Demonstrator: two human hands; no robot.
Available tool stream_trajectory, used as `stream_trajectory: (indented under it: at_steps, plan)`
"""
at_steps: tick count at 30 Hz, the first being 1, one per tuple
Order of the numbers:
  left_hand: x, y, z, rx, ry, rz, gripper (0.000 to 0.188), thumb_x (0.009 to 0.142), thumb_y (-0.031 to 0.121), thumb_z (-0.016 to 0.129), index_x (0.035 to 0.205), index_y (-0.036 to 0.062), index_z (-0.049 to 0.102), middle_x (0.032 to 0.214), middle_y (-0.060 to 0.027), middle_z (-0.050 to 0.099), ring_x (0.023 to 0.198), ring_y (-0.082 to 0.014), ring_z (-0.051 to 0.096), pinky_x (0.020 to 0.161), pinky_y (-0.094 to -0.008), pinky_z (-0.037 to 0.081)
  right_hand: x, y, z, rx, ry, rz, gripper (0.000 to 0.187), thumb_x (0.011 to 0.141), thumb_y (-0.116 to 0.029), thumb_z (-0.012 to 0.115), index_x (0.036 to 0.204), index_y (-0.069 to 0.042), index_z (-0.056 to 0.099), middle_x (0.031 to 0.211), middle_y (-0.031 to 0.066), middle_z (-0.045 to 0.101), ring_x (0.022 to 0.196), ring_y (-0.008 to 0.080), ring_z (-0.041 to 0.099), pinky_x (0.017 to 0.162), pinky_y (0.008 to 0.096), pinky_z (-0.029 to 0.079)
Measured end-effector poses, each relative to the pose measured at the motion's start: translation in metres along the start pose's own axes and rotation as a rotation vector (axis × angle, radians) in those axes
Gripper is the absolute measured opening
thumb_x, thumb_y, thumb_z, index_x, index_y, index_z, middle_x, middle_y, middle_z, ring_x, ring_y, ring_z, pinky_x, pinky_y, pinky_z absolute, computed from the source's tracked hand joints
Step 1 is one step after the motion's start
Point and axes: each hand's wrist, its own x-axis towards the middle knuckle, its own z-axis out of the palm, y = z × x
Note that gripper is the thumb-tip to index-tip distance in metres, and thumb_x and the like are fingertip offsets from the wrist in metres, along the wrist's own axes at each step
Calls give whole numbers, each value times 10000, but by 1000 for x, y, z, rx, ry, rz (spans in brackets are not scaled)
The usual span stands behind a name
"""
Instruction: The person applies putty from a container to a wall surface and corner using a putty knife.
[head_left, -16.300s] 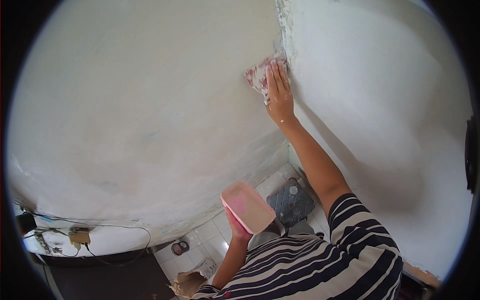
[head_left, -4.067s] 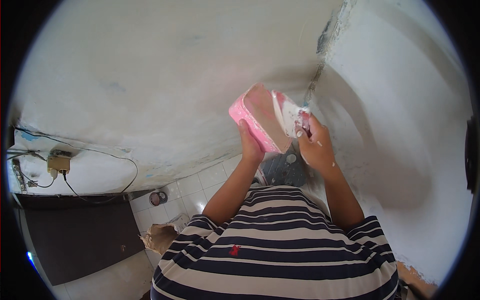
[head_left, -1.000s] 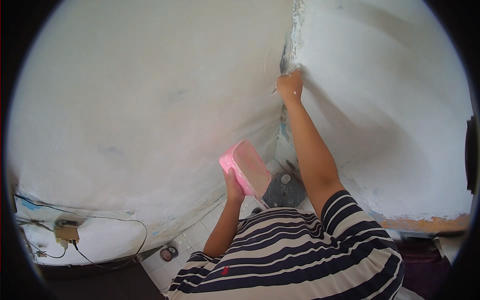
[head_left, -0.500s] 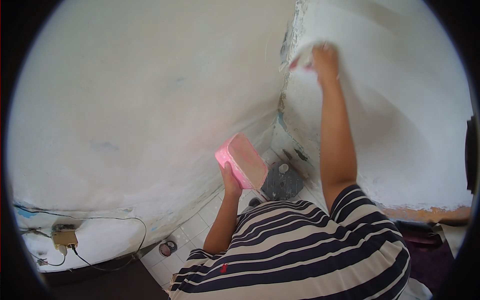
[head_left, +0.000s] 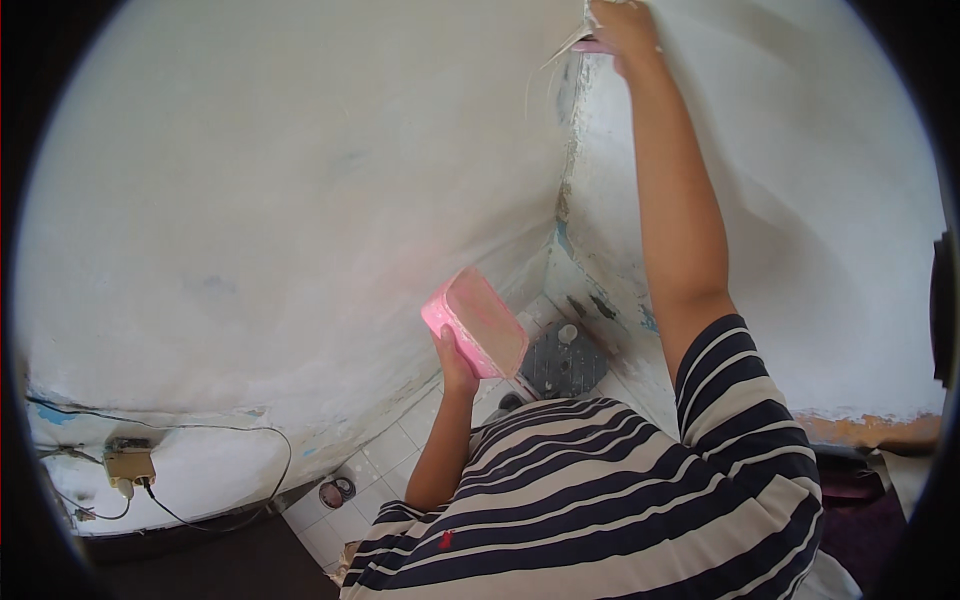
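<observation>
My left hand (head_left: 458, 366) grips a pink plastic tub (head_left: 452, 318) by its side, thumb on the outer wall. The tub is tilted, and a smooth beige-white paste (head_left: 487, 318) shows in its mouth. Up at the top of the view, my right hand (head_left: 625, 32) is closed round a flat pink tool (head_left: 592, 46) smeared with white. That tool lies against the corner where the two walls meet. My fingers and the picture's top edge hide much of it, so its exact kind does not show.
Rough, flaking plaster runs down the wall corner (head_left: 566, 190). A dark grey stool (head_left: 565, 362) with a small white round thing on it stands on the tiled floor below. At lower left, a socket box (head_left: 129, 465) with plugs and loose cables hangs by a dark surface (head_left: 210, 560).
My right hand has moved up along the wall corner with the pink tool, the arm stretching farther. The tub in my left hand has shifted slightly left.
</observation>
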Motion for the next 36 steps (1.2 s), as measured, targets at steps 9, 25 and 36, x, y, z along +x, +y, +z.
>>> stream_trajectory:
  at_steps: [9, 25, 36]
  plan:
    - [-10, -6, -7, -6, 51, -18, 563, 1069, 388, 445, 1510, 73, 294, 1455, -124, 454, 1330, -260, 471, 1119, -422, 388, -81, 176, 52, -226, 90, 428, 459, 768, -268, 820, 1131, -31, 668, 1137, 284, 691, 1149, 401, 655, 962, 541, 508]
    - [-6, -19, 6, -49, 29, -15, 596, 1066, 407, 445, 1528, 72, 274, 1462, -120, 450, 1338, -259, 463, 1122, -422, 388, -75, 166, 17, -592, 184, -114, 265, 815, -219, 744, 1039, -77, 746, 983, 180, 728, 1125, 380, 657, 960, 464, 532]
    - [-17, -13, 10, -32, 62, -7, 580, 1074, 400, 423, 1536, 86, 266, 1468, -124, 447, 1340, -265, 467, 1122, -426, 395, -21, -47, 16, -258, 61, -63, 262, 839, -179, 652, 943, 58, 610, 799, 108, 692, 679, 192, 702, 585, 332, 561]
